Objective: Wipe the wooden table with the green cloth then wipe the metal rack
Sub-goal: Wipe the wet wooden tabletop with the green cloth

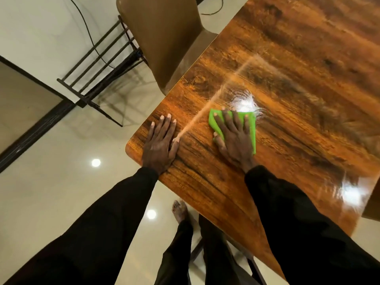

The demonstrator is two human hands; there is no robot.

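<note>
Glossy wood-grain tabletop (pixel 287 89) fills the right side of the head view, with one rounded corner near the lower left. Green cloth (pixel 213 120) lies flat on it near that corner, just below a bright light glare on the wood. Right hand (pixel 234 138) sits on top of the cloth, palm down, fingers straight and spread, pressing it to the surface; no curl or pinch seen. Cloth edges show past the fingertips, beside the thumb and along the outer side of the hand. Left hand (pixel 160 145) is flat on bare wood right at the table edge, fingers straight and close together, holding nothing, near the cloth but apart from it. A pale streak of reflection runs across the wood between the two hands. Both arms are in black sleeves.

Metal rack (pixel 79 93), dark with parallel bars, stands on the floor (pixel 51 182) to the upper left, well apart from the table. A black cable (pixel 82 15) hangs over it. Brown chair (pixel 164 38) is pushed against the far table edge. A bare foot (pixel 181 210) shows on the pale shiny tiles below the table corner.
</note>
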